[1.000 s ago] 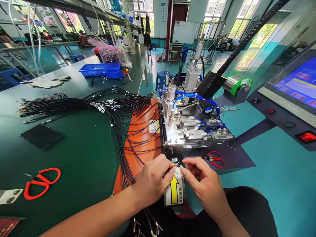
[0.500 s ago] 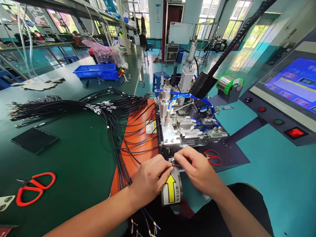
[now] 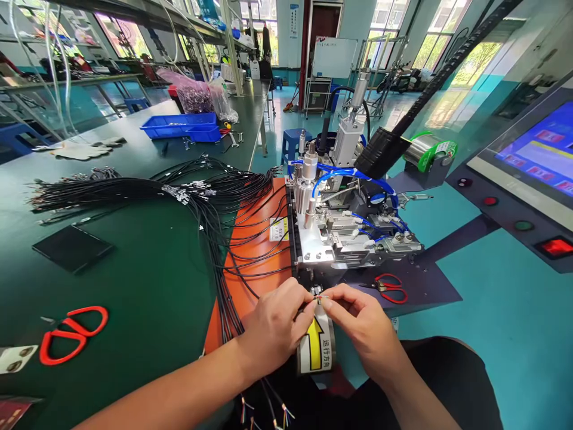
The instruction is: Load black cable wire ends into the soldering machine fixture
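Note:
At the near end of the machine (image 3: 349, 239), my left hand (image 3: 281, 319) and my right hand (image 3: 364, 327) meet with fingertips pinched. Between them are tiny coloured wire ends (image 3: 319, 298), partly covered by the fingers. Just beyond sits a small metal fixture (image 3: 317, 289). Below the fingers is a round wheel (image 3: 316, 349) with a white label and yellow arrow. Black cables (image 3: 224, 298) run beside my left hand across an orange board (image 3: 255, 233), and stripped coloured strands hang from their near ends.
Red-handled scissors (image 3: 74, 334) lie on the green table (image 3: 147, 310), and red-handled snips (image 3: 391, 288) rest right of the machine. A cable bundle (image 3: 111, 194), blue bin (image 3: 181, 127) and black flat piece (image 3: 72, 248) are on the table. A solder spool (image 3: 425, 152) and screen panel (image 3: 537, 161) stand right.
The view has shifted slightly left, so things appear further right. My right hand's fingers have come down and closer to my left fingertips, where coloured wire ends now show.

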`<state>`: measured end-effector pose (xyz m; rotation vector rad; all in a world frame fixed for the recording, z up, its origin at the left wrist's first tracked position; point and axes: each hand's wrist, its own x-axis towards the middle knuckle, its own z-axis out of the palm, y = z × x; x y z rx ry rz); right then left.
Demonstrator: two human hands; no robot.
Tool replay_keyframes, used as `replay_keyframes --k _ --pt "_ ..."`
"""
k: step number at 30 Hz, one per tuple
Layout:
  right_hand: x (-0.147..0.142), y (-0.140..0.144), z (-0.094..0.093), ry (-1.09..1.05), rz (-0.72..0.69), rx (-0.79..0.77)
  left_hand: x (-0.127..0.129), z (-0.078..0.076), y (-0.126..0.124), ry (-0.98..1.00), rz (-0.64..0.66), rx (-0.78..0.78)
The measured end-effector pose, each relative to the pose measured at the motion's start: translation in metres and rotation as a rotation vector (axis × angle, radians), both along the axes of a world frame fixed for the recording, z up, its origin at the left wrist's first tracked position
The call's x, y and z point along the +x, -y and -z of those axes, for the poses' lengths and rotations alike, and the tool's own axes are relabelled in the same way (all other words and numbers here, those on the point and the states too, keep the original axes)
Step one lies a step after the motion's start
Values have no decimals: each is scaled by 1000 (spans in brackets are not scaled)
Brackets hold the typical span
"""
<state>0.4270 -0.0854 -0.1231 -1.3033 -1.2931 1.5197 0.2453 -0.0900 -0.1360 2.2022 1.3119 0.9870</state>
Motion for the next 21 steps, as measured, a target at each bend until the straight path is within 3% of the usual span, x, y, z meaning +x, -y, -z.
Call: replay_keyframes --k 14,17,21 --pt "-8 5 1 -108 90 -37 0 0 1 -73 0 81" --pt "-3 2 -2 -19 53 -21 -1 -2 2 -116 31 102" --pt "4 -4 -9 277 -54 68 -1 -6 1 -156 68 123"
